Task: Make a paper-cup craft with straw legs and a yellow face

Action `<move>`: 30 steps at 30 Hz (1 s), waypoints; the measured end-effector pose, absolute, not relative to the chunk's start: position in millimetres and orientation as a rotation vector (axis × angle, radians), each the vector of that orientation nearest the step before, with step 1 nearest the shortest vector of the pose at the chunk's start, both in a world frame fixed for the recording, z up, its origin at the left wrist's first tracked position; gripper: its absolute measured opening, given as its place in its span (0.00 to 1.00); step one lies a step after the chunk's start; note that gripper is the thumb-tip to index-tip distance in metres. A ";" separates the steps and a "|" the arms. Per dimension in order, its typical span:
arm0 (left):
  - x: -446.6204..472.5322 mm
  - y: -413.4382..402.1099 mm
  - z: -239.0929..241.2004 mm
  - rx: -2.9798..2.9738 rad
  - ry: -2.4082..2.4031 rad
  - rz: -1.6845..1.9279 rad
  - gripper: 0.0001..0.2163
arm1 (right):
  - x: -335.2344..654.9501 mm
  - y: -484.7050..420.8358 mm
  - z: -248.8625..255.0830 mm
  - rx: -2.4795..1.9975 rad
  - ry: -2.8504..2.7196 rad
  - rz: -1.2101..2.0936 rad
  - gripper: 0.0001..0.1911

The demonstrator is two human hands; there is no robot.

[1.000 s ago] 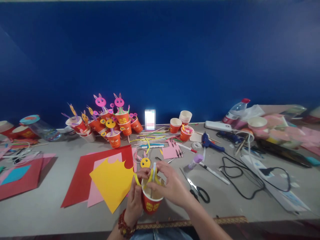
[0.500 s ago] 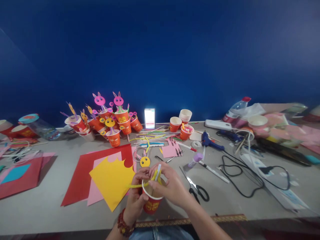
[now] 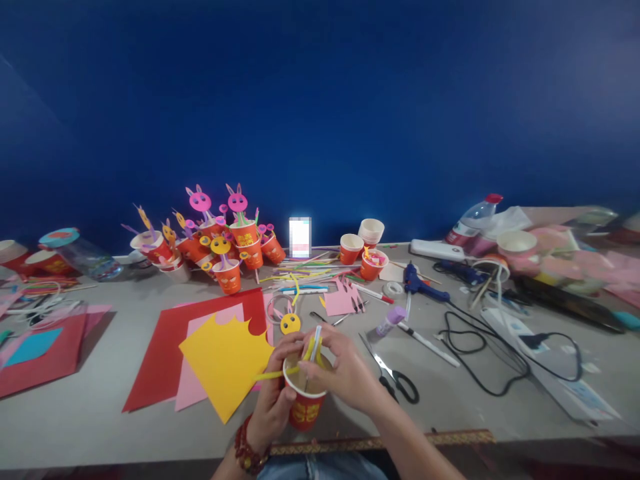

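Observation:
A red paper cup (image 3: pixel 306 408) with gold print stands upright near the table's front edge. Wrapped round its left side is my left hand (image 3: pixel 275 387), fingers closed on the cup. My right hand (image 3: pixel 340 367) reaches over the rim, thumb inside, and pinches a yellow pipe cleaner (image 3: pixel 311 348) at the cup's far wall. A thin pale stick (image 3: pixel 317 337) rises beside it, its lower end inside the cup. Another yellow pipe cleaner length (image 3: pixel 269 376) sticks out to the left past my left fingers. Just beyond the hands lies a yellow paper face (image 3: pixel 290 323) with eyes.
Yellow paper (image 3: pixel 225 360) lies over pink and red sheets at left. Scissors (image 3: pixel 390 373), a glue stick (image 3: pixel 391 321) and a blue glue gun (image 3: pixel 423 287) with a cable are at right. Decorated cups (image 3: pixel 227 275) stand at the back left, a lit phone (image 3: pixel 300 238) behind.
The hands stay at the cup with almost the same grip. The yellow length on the left has tipped slightly lower, and the right fingers have shifted a little.

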State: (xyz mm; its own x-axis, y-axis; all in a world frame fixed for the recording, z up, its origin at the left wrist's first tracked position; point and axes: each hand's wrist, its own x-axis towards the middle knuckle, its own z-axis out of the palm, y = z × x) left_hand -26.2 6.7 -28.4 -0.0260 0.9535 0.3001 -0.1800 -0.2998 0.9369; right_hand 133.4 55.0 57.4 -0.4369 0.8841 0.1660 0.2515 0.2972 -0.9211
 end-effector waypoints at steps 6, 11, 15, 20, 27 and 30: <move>-28.0 12.9 -23.1 1.420 0.847 1.558 0.27 | 133.0 54.3 60.4 -1.070 -1.892 1.139 0.05; -29.4 11.8 -20.2 1.437 0.806 1.460 0.30 | 132.2 55.5 64.7 -1.009 -1.903 1.233 0.08; -31.0 10.6 -19.5 1.491 0.815 1.420 0.30 | 131.4 55.8 64.5 -0.920 -1.817 1.362 0.08; -34.6 11.0 -24.3 1.526 0.834 1.356 0.31 | 130.2 55.8 61.0 -0.876 -1.694 1.491 0.05; -40.9 9.3 -30.4 1.249 0.718 1.412 0.22 | 132.8 57.7 56.0 -0.976 -1.595 1.473 0.04; -43.3 11.8 -33.0 1.305 0.714 1.465 0.15 | 131.8 58.7 54.5 -0.955 -1.553 1.500 0.04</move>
State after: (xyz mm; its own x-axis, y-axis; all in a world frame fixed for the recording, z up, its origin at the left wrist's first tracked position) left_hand -43.3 11.8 -33.0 0.0895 0.9293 0.3583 -0.2905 -0.3198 0.9019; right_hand 131.8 58.7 54.5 -0.4305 0.9023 0.0239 0.0077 0.0301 -0.9995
